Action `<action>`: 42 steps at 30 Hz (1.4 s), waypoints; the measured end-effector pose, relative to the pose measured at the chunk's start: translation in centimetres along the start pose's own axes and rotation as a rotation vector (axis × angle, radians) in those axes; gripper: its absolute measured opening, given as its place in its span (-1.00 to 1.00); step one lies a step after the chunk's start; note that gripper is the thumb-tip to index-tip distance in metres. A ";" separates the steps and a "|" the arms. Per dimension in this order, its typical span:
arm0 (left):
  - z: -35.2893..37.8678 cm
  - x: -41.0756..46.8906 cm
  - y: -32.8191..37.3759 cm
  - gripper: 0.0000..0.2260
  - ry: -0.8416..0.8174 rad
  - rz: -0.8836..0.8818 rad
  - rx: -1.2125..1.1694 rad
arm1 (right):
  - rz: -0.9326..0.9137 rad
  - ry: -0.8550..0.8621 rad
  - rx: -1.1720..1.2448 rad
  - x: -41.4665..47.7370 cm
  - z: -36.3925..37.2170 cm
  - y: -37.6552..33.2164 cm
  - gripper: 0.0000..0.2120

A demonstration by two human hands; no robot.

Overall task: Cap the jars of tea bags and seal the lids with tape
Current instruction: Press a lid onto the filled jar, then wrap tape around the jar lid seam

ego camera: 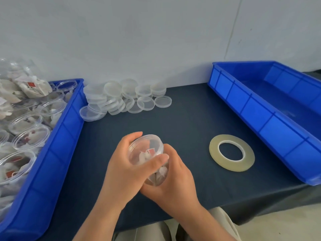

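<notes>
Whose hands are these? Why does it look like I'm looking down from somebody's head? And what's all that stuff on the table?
There is no machine here, just a person's two bare hands. The one picture comes from a camera worn on their head that points down, so you see what they see. The left hand and right hand both grip a clear jar with tea bags inside. A lid seems to sit on its top end. On the dark table lie a flat roll of clear tape and a heap of loose lids. The blue bin on the left is packed with open jars of tea bags. The blue bin on the right stands beside the tape.
</notes>
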State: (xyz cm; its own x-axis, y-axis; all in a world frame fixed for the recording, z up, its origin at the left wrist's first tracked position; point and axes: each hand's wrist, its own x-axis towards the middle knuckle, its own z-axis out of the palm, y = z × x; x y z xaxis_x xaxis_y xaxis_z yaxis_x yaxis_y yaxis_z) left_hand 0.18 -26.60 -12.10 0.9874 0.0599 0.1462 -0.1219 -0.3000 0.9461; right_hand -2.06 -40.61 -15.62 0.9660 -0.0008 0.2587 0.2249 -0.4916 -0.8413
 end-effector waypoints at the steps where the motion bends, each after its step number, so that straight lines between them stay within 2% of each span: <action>1: 0.0 -0.1 -0.2 -0.28 0.002 0.025 -0.010 | -0.019 0.021 -0.004 0.0 0.0 0.0 -0.34; 6: -0.3 0.0 -1.4 -0.38 -0.001 0.079 -0.134 | -0.134 0.009 -0.132 1.1 -0.7 0.6 -0.34; 11: -1.0 0.7 -1.3 -0.37 -0.140 0.163 -0.036 | -0.142 -0.023 -0.081 1.5 -0.5 1.7 -0.25; 14: -1.5 0.7 -1.3 -0.40 -0.153 0.227 0.067 | -0.178 -0.074 -0.054 1.6 -0.7 2.3 -0.22; 19: -1.6 0.6 -1.8 -0.47 -0.154 0.233 0.038 | -0.142 -0.206 0.062 1.3 -0.8 2.5 -0.25; 24: -2.0 1.3 -1.9 -0.48 -0.241 0.194 0.060 | -0.063 -0.299 0.164 1.4 -0.2 3.3 -0.21; 26: -1.9 1.4 -1.7 -0.38 -0.248 0.191 0.097 | -0.063 -0.250 0.244 1.1 0.4 3.3 -0.22; 28: -1.5 1.0 -1.4 -0.27 -0.185 0.181 0.135 | -0.111 -0.093 0.251 1.1 0.9 3.1 -0.25; 29: -1.2 0.8 -1.2 -0.25 -0.156 0.181 0.156 | -0.153 -0.025 0.231 1.1 0.9 3.1 -0.25; 31: -0.9 0.3 -1.2 -0.28 -0.112 0.205 0.155 | -0.214 -0.007 0.231 1.4 1.0 3.4 -0.21; 34: -0.5 0.4 -1.4 -0.31 -0.082 0.205 0.068 | -0.147 -0.145 0.251 1.9 0.5 3.6 -0.17; 36: -0.3 0.7 -1.7 -0.29 -0.052 0.196 0.059 | -0.104 -0.328 0.227 2.5 -0.7 4.1 -0.14; 37: -0.3 0.8 -2.0 -0.26 -0.038 0.192 0.076 | -0.123 -0.404 0.152 2.9 -1.7 4.5 -0.13; 38: -0.4 0.9 -2.3 -0.24 -0.028 0.186 0.100 | -0.158 -0.408 0.033 3.0 -2.8 5.2 -0.14; 39: -0.6 0.9 -2.7 -0.21 -0.018 0.181 0.123 | -0.189 -0.319 -0.094 3.1 -3.9 6.1 -0.18; 40: -0.9 1.0 -3.1 -0.19 -0.011 0.175 0.140 | -0.185 -0.145 -0.199 3.1 -5.1 7.1 -0.27; 42: -1.2 1.3 -3.8 -0.17 -0.022 0.165 0.153 | -0.056 0.234 -0.397 3.3 -7.6 9.1 -0.46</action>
State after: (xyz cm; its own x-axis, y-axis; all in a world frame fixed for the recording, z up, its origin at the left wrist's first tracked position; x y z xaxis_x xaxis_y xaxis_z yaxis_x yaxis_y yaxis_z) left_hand 1.77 -24.20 -15.17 0.9576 -0.0217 0.2872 -0.2665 -0.4451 0.8549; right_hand 2.18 -51.72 -18.83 0.8885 -0.1388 0.4374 0.1658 -0.7917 -0.5880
